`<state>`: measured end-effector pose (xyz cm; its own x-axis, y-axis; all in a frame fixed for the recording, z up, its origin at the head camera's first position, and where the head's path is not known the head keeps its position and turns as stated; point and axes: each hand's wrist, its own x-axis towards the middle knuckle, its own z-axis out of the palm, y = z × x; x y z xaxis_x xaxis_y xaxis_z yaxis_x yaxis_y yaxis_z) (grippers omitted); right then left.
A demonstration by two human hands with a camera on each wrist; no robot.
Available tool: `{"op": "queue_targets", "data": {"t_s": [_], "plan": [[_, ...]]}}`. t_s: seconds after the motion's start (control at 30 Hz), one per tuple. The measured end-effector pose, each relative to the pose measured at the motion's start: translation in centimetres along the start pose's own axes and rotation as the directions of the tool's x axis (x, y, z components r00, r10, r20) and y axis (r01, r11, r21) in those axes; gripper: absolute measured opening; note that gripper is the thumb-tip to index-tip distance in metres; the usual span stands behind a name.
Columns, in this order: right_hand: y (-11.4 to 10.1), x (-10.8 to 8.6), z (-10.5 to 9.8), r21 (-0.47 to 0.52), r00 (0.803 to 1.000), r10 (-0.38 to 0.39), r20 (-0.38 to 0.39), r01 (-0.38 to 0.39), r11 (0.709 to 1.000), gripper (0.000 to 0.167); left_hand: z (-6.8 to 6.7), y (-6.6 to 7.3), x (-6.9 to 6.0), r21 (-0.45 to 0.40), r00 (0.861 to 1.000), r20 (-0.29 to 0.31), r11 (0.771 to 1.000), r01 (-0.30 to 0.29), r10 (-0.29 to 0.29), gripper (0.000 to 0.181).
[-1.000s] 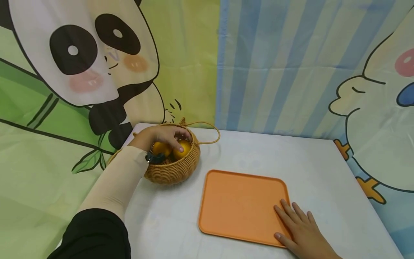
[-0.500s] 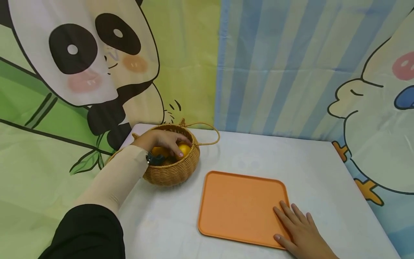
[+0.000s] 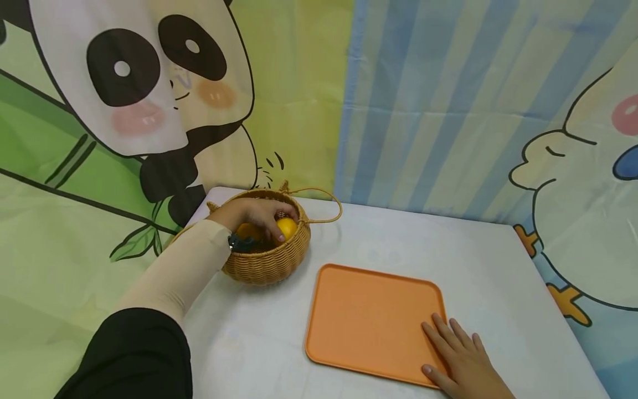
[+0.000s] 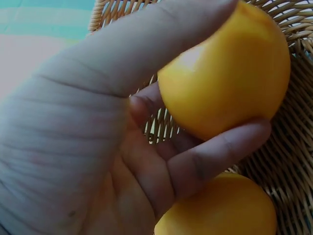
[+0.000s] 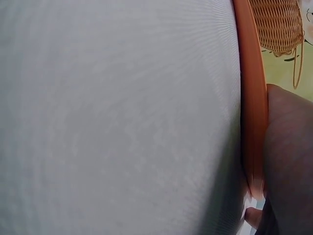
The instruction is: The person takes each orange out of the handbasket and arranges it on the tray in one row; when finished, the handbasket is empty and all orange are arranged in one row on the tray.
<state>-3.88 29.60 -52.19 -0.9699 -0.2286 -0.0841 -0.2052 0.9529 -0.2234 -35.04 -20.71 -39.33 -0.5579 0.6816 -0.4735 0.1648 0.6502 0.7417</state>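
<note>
Inside the wicker basket (image 3: 266,269), my left hand (image 3: 261,215) holds a smooth, round yellow-orange fruit (image 3: 287,228). The left wrist view shows the thumb across the top of this fruit (image 4: 230,73) and fingers curled beneath it. A second yellow-orange fruit (image 4: 220,208) lies lower in the basket, partly covered by the hand. My right hand (image 3: 463,357) rests with spread, straight fingers on the right edge of an orange rectangular tray (image 3: 374,324). In the right wrist view, part of that hand (image 5: 288,147) lies against the tray's rim (image 5: 253,107).
A white-covered table (image 3: 394,238) carries the basket at back left and the tray in front. The basket's loop handle (image 3: 324,220) sticks out to its right. Behind the table hangs a printed cloth (image 3: 294,111) with cartoon animals.
In the basket, the left hand has shifted slightly; its thumb sits lower on the fruit's near side. The right hand stays on the tray's edge. The head view has shifted a little.
</note>
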Motion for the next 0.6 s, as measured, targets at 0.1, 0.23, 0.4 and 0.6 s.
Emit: {"op": "queue_targets", "data": {"t_s": [0.1, 0.23, 0.4, 0.6], "plan": [[0.09, -0.02, -0.03, -0.005, 1.0, 0.002, 0.006, -0.002, 1.0, 0.091, -0.2, 0.2, -0.15, -0.023, 0.999, 0.0, 0.999, -0.039, 0.039, 0.055], [0.12, -0.07, -0.13, -0.015, 1.0, -0.018, -0.007, 0.018, 1.0, 0.089, -0.33, 0.3, -0.29, -0.071, 0.997, 0.012, 0.994, -0.078, 0.079, 0.053], [-0.02, -0.15, -0.37, -0.032, 0.999, -0.034, -0.017, 0.034, 0.999, 0.087, -0.38, 0.5, -0.43, -0.113, 0.996, 0.026, 0.99, -0.081, 0.085, 0.052], [-0.18, -0.07, -0.16, -0.043, 1.0, -0.007, 0.011, 0.007, 0.999, 0.091, -0.38, 0.44, -0.49, -0.153, 0.994, 0.052, 0.984, -0.091, 0.1, 0.05]]}}
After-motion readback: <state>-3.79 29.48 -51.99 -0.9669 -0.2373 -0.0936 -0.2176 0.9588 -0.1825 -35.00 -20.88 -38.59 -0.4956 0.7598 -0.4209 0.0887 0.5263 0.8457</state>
